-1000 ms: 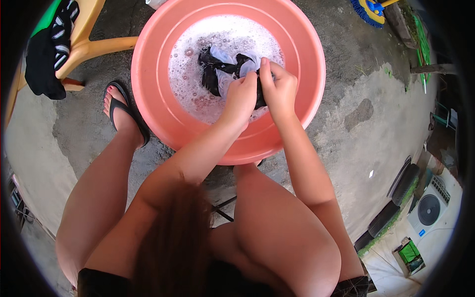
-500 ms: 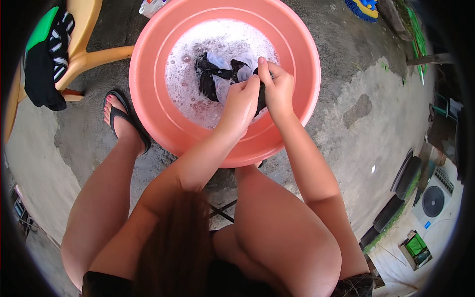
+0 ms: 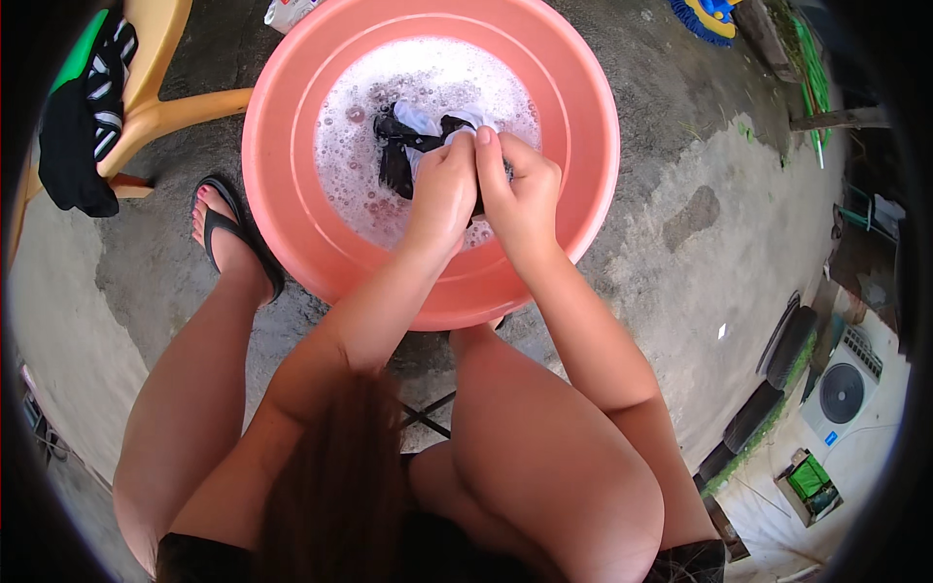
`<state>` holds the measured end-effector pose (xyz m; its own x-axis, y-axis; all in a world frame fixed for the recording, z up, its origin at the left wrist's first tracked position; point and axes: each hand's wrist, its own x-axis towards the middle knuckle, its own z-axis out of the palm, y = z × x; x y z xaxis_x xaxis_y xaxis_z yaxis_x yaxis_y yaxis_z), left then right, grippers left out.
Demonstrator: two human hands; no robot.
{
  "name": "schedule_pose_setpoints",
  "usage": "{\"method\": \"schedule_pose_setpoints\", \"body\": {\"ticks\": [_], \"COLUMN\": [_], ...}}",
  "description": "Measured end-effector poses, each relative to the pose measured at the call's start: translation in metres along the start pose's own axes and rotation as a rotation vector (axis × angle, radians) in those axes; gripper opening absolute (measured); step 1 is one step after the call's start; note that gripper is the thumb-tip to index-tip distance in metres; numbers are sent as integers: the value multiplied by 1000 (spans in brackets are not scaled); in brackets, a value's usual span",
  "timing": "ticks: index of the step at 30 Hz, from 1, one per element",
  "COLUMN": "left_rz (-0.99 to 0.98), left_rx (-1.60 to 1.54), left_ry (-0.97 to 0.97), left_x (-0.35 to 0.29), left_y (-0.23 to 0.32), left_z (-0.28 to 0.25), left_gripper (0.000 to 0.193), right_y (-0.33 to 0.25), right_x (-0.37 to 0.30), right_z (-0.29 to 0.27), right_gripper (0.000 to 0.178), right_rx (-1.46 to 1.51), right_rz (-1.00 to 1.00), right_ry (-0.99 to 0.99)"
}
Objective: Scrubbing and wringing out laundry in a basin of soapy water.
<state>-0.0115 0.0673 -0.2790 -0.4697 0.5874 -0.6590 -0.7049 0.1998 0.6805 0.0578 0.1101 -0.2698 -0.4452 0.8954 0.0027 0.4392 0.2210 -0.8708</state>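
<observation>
- In the middle of the upper part of the view, a round pink basin (image 3: pixel 292 194) stands on the rough concrete ground (image 3: pixel 680 194), and it holds soapy water (image 3: pixel 360 146) with white foam.
- A wet cloth (image 3: pixel 408 146), black with white parts, lies in the foam, a little toward the far side of the basin.
- The left hand (image 3: pixel 442 189) is closed around the near end of the cloth, with the fingers curled tight over it.
- The right hand (image 3: pixel 520 189) is closed on the same cloth just beside the left one; the two hands touch each other at the knuckles, and both are above the water.
- Both forearms come up from the lower edge and cross over the near rim of the basin.
- The left foot in a black flip-flop (image 3: pixel 233 233) rests on the ground, just beside the left wall of the basin.
- At the far left stands a yellow plastic chair (image 3: pixel 165 97), and dark clothes (image 3: pixel 73 146) with green and striped parts hang over it.
- Near the top right edge lies a blue and yellow brush (image 3: pixel 705 15).
- At the lower right, well apart from the basin, there are dark tyres (image 3: pixel 777 360) and a fan unit (image 3: pixel 841 389) in a white case.
</observation>
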Motion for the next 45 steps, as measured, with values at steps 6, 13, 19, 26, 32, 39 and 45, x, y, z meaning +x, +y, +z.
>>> {"method": "schedule_pose_setpoints", "body": {"ticks": [6, 13, 19, 26, 32, 39, 45], "left_rz": [-103, -126, -121, -109, -287, -143, -178], "left_rx": [-82, -170, -36, -269, -79, -184, -7], "left_ry": [-62, -59, 17, -484, -43, -291, 40], "left_x": [14, 16, 5, 44, 12, 48, -6], "left_y": [-4, -4, 3, -24, 6, -2, 16], "left_z": [-6, -13, 2, -62, -8, -60, 14], "left_gripper": [29, 28, 30, 21, 27, 20, 30], "right_y": [1, -6, 12, -22, 23, -22, 21], "right_x": [2, 0, 15, -11, 35, -4, 32], "right_z": [6, 4, 5, 20, 2, 25, -6], "right_gripper": [35, 31, 35, 28, 41, 32, 41], "right_rx": [-121, -150, -298, -252, -353, -220, -242], "right_rz": [-278, -206, -295, -447, -129, -407, -62], "right_ry": [-12, -53, 43, -84, 28, -89, 63]}}
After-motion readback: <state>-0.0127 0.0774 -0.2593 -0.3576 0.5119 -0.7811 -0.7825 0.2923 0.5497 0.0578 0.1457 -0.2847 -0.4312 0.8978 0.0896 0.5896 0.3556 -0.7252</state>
